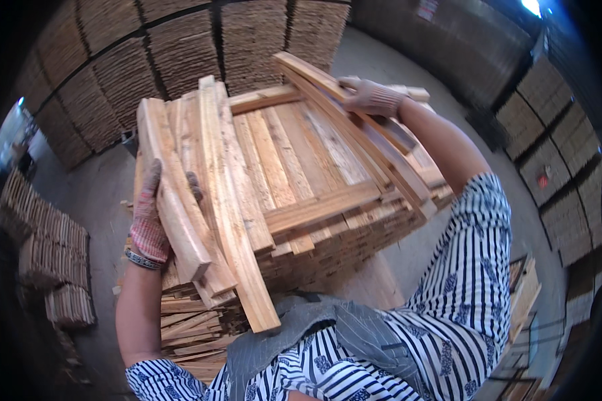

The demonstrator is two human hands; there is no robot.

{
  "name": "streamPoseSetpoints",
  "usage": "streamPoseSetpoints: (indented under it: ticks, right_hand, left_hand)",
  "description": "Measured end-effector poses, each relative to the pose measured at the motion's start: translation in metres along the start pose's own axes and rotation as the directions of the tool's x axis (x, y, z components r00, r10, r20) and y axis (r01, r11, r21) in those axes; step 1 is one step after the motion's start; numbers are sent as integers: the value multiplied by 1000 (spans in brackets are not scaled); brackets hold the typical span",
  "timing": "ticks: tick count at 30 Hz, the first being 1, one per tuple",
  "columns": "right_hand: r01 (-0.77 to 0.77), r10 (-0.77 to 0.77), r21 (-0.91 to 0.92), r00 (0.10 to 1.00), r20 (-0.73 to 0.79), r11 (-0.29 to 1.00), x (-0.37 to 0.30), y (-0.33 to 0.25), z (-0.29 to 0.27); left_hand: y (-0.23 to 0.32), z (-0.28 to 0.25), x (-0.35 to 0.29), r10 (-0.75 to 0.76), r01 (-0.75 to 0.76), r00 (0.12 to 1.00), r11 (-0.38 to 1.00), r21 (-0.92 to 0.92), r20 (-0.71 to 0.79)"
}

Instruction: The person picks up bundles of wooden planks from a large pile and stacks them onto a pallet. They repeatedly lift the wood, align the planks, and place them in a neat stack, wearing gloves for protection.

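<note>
My gloved left hand [150,224] wraps around a wooden plank [170,194] at the left side of the pile, with the thumb showing past its far edge. Beside it, more long planks [234,200] lie side by side, their near ends jutting toward me. My gloved right hand [371,97] grips a narrow wooden board [354,127] near its far end. That board sits slantwise with others at the right of the pile. Between my hands, a row of planks [281,154] forms the top layer, with crosswise boards [321,207] over it.
Tall strapped stacks of boards [120,73] stand at the far left, and more stacks [548,134] at the right. Smaller piles [53,260] sit on the left floor. Loose strips [190,334] lie close to me at the lower left. Grey floor [394,63] shows beyond the pile.
</note>
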State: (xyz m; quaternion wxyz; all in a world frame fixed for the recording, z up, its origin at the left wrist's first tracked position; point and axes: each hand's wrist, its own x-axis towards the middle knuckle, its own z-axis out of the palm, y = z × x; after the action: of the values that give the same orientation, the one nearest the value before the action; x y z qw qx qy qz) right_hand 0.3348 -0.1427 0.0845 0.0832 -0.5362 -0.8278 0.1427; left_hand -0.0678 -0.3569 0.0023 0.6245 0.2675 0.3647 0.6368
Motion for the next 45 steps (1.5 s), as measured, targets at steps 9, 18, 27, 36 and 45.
streamPoseSetpoints:
  ticks: [9,18,27,36,45]
  right_hand:
    - [-157,139,-246,986,-89,956,-36,-21,49]
    - [-206,209,378,977,32,903,-28,28,-2]
    - [-364,366,84,930,-13,928,-56,92,29]
    - [-322,330,82,939,-101,943,-69,97,7]
    - [-298,328,233,939,-104,926,-69,135,42]
  left_hand:
    - [-1,-5,-1,-57,56,998,998,-25,-26]
    - [-1,8,-7,10,-10,1000,1000,29,-1]
    - [-3,-4,1,12,-14,1000,996,83,25]
    - [2,-2,-1,-57,58,998,998,-22,22]
    - [2,4,-3,-43,43,999,999,-7,-26]
